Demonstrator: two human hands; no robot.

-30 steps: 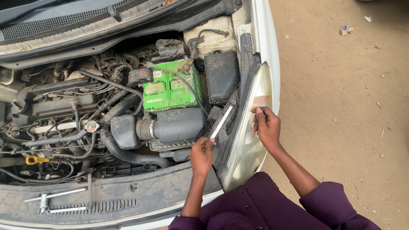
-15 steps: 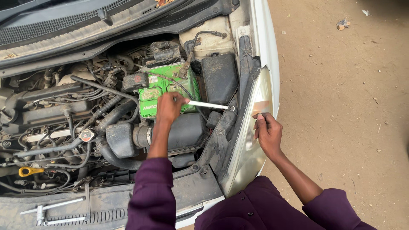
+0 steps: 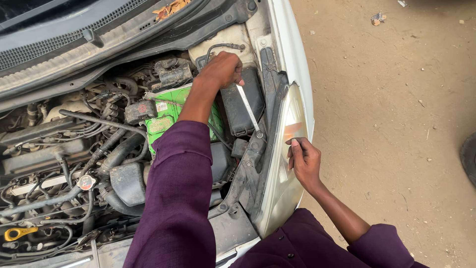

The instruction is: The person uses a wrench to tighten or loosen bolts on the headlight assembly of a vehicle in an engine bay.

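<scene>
My left hand point(image 3: 223, 69) reaches far into the open engine bay and grips a slim silver wrench point(image 3: 249, 113). The wrench slants down over a black box point(image 3: 243, 106), and its ring end lies near the metal bracket beside the headlight. My purple sleeve crosses over the green battery point(image 3: 166, 119). My right hand point(image 3: 303, 161) rests on the clear headlight point(image 3: 287, 164) at the car's front corner, fingers curled against the lens and holding nothing.
The raised hood point(image 3: 74, 34) spans the top. Hoses, a red-capped filler point(image 3: 86, 182) and a yellow dipstick loop point(image 3: 15, 232) crowd the left of the bay. Bare dirt ground point(image 3: 396, 124) lies to the right, with a tyre edge point(image 3: 468, 159) at the far right.
My left hand has carried the wrench from low by the headlight, over the battery, to the back of the bay. The wrench now points down toward the bracket. My right hand stayed on the headlight.
</scene>
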